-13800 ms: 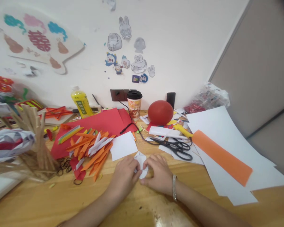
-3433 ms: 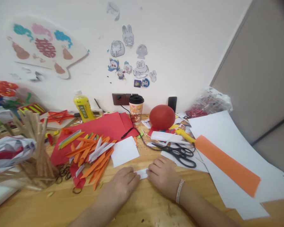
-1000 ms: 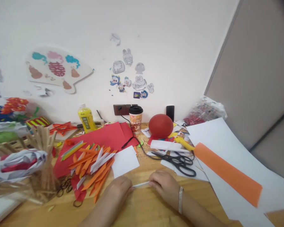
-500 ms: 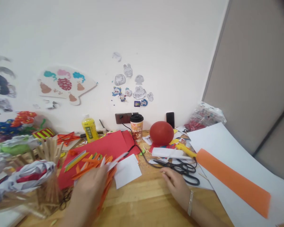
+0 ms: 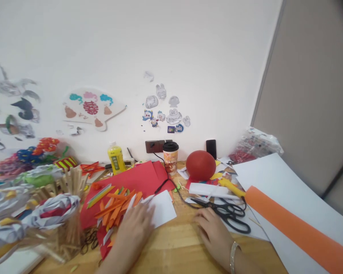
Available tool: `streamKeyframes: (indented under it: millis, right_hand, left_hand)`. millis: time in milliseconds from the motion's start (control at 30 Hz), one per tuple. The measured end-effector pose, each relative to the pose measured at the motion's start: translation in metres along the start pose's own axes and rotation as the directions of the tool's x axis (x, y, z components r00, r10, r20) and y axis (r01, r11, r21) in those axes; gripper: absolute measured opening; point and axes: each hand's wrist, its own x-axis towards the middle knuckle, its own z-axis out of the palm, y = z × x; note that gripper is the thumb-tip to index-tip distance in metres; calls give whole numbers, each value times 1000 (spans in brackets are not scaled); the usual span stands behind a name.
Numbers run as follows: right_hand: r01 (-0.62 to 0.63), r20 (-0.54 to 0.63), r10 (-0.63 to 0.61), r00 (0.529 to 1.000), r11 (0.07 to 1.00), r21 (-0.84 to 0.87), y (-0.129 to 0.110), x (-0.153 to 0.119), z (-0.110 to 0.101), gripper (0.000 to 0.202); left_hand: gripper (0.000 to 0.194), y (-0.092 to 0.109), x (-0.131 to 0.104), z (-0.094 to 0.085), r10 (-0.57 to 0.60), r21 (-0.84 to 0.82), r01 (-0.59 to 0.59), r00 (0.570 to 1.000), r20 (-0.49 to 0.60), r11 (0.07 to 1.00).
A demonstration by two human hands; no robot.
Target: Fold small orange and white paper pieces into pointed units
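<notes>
My left hand (image 5: 136, 225) is palm down at the near edge of a small white paper sheet (image 5: 163, 208), its fingers stretched out and slightly blurred. Beside its fingertips lies a pile of folded orange paper strips (image 5: 114, 207), with a few white strips among them. On the bare wood, my right hand (image 5: 214, 234) rests with loosely bent fingers apart and nothing visible in them; the undersides of its fingers are hidden. Black-handled scissors (image 5: 231, 213) lie just beyond my right hand, close to its knuckles.
Red paper sheets (image 5: 137, 175) lie behind the strips. A lidded paper cup (image 5: 170, 158), yellow bottle (image 5: 116, 159) and red balloon (image 5: 200, 165) stand near the wall. A yellow glue gun (image 5: 231, 186), an orange strip (image 5: 297, 228) and white paper (image 5: 263, 171) are at right; wooden sticks (image 5: 74, 182) at left.
My left hand has come down onto the white sheet and let go of the white strip it held raised. My right fingers have loosened from a pinch. The view has shifted left.
</notes>
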Motion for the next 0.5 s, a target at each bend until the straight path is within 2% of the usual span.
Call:
streamKeyframes:
  millis: [67,167,400,500]
  right_hand:
    - [-5,18,5,1000,1000,-10,0,-1,2,20]
    - [-12,42,13,999,1000,-29,0,-3,5,20]
    - [3,54,0,999,998,-64,0,-3,5,20]
    - [22,49,-18,999,997,-72,-1,-2,4,20]
  left_hand:
    - [25,8,-7,17,78,-41,-78,997,-7,996]
    - [30,17,-15,31,104,-18,-103,994,36,995]
    - [40,24,-17,34,184,-39,-182,981,63,983]
    - [47,24,-16,28,190,-38,-188,981,41,981]
